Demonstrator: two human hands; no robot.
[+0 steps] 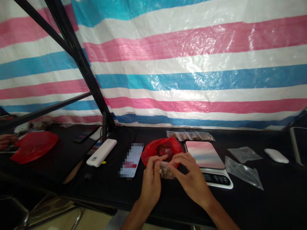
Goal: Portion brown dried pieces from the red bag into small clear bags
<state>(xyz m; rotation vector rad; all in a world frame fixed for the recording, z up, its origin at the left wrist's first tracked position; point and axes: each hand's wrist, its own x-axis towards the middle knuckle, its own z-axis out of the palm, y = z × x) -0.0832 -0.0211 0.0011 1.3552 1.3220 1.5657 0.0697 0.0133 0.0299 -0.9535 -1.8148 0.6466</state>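
Note:
Between both hands is a small clear zip bag (166,172) with light brown pieces in it. My left hand (153,174) pinches its upper left edge. At the upper right edge, the thumb and fingers of my right hand (188,169) close on the same bag. Just behind it lies an open red plastic bag (151,148) holding dark reddish-brown bits and a dark red object I cannot make out. To the right of my right hand stands a white kitchen scale (205,155) with a shiny top plate and a dark display panel.
Several filled zip bags (192,135) lie in a row behind the scale. Two flat clear bags (244,172) and a white mouse-shaped object (276,156) are at right. A phone (133,159) and white power bank (102,152) lie left. Another person's hand (7,140) is near a red bag (35,145).

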